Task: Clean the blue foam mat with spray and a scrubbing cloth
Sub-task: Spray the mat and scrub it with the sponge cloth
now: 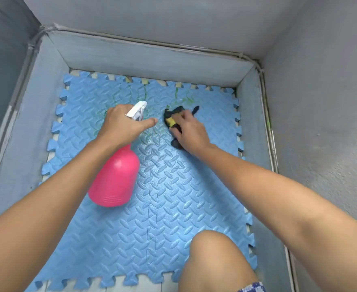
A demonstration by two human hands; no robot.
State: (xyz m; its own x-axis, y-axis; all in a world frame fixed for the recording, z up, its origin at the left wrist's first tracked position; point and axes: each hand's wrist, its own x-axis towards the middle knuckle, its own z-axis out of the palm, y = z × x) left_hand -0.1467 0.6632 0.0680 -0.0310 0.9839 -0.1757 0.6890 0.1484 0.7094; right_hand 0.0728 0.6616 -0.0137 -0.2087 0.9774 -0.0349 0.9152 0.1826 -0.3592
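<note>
Nearest the camera is a bare knee, bent over the near right part of the blue foam mat, with a scrap of blue-and-white checked cloth at the bottom edge of the picture. Both bare forearms reach forward over the mat from the lower corners.

That mat is made of interlocking tiles with a raised diamond-plate pattern and toothed edges, and it lies on the floor inside a low grey padded border that runs round three sides. Grey walls rise behind and to the right. Pale floor shows past the mat's near edge. Green smears mark the far part of the mat, mostly between and beyond the two hands.

The left hand is wrapped round the neck of a pink spray bottle, its grip closed on it with the forefinger stretched forward beside the white trigger head. The bottle hangs tilted, its base toward the camera and its nozzle toward the far side, above the mat. No label or writing can be read on it.

The right hand presses down on a scrubbing cloth, dark with a yellow patch, flat on the mat just right of the nozzle; its grip is closed over the cloth, which sticks out on both sides.
</note>
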